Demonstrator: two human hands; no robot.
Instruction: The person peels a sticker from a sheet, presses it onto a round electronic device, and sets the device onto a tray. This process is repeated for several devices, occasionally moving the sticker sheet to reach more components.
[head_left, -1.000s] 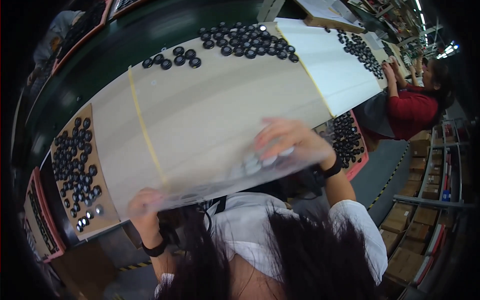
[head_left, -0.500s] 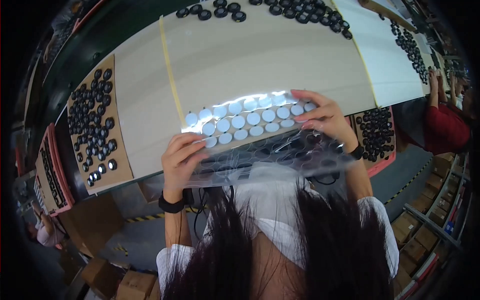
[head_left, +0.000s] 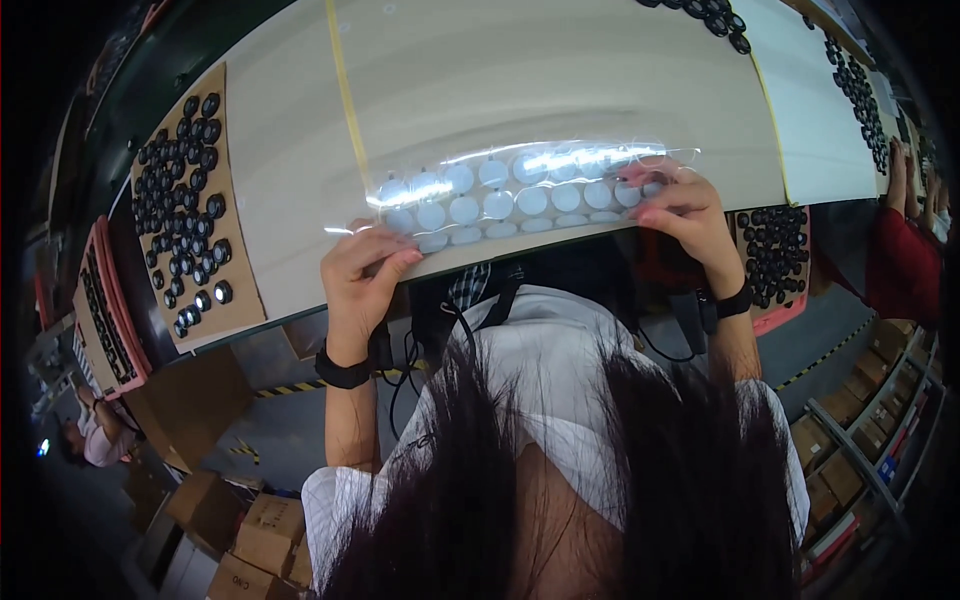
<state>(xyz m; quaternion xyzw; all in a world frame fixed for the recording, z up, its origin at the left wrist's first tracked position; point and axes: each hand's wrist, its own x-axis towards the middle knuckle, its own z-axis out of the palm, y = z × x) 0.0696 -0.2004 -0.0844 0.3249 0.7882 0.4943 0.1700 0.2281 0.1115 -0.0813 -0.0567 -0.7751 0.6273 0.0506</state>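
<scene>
Clear plastic, a glossy sheet point(head_left: 516, 188) with rows of pale round discs point(head_left: 499, 205), spans the centre of the frame over the near edge of the beige table point(head_left: 540, 95). The left hand point(head_left: 362, 275) pinches its lower left corner between thumb and fingers; the right hand point(head_left: 692, 218) has its fingers curled, pinching the right end. Black round parts point(head_left: 216, 206) crowd a brown board point(head_left: 240, 290) at the left of the frame.

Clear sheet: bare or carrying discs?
Carrying discs: rows of pale discs show across the clear sheet between left hand and right hand.
</scene>
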